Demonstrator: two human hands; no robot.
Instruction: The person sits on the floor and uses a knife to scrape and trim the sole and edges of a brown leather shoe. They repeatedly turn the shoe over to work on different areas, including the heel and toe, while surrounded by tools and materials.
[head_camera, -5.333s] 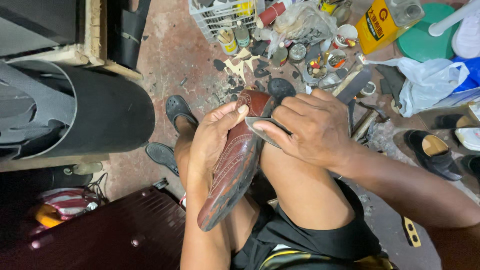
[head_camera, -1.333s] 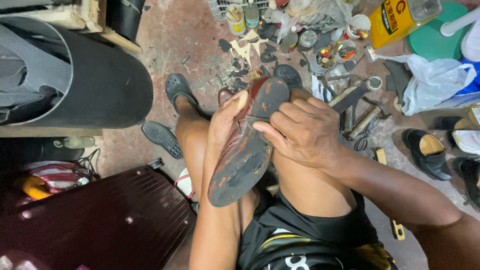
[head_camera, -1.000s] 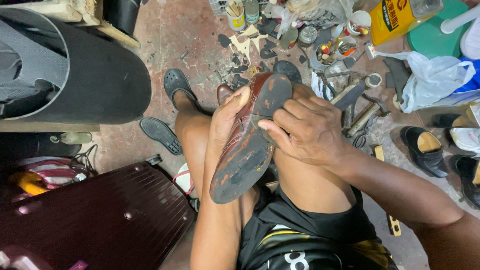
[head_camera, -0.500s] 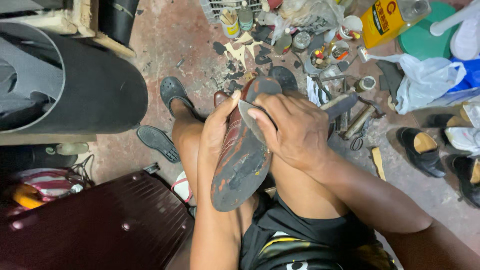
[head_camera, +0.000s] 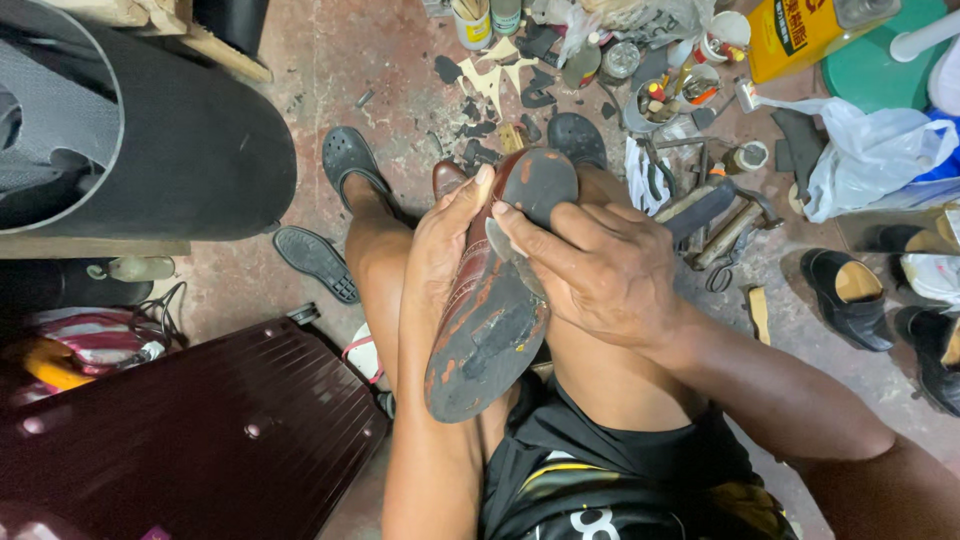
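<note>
The brown leather shoe (head_camera: 495, 300) lies sole-up across the seated person's lap, its long axis running from the toe, low and close to the body, up and away to the heel near the knees. The worn sole, scuffed with red and dark patches, faces the camera, while the brown upper shows along its left edge.

The left hand (head_camera: 440, 240) is wrapped around the upper on the left side, fingers reaching up toward the heel, gripping the shoe and steadying it against the thigh. The right hand (head_camera: 600, 270) comes in from the right, across the shoe's axis, and is closed on a thin metal blade (head_camera: 512, 252) pressed to the sole just below the heel block. So the tool meets the shoe at its far end, and the right hand is the one doing the close work there; the left only braces.

Past the knees, the floor (head_camera: 330, 60) is littered with leather scraps (head_camera: 500, 75), small tins and jars, and a cluster of hammers and pliers (head_camera: 710, 215) to the right. A black slipper (head_camera: 315, 262) lies to the left, a dark red suitcase (head_camera: 200, 430) nearer, and a black shoe (head_camera: 848, 298) to the far right.
</note>
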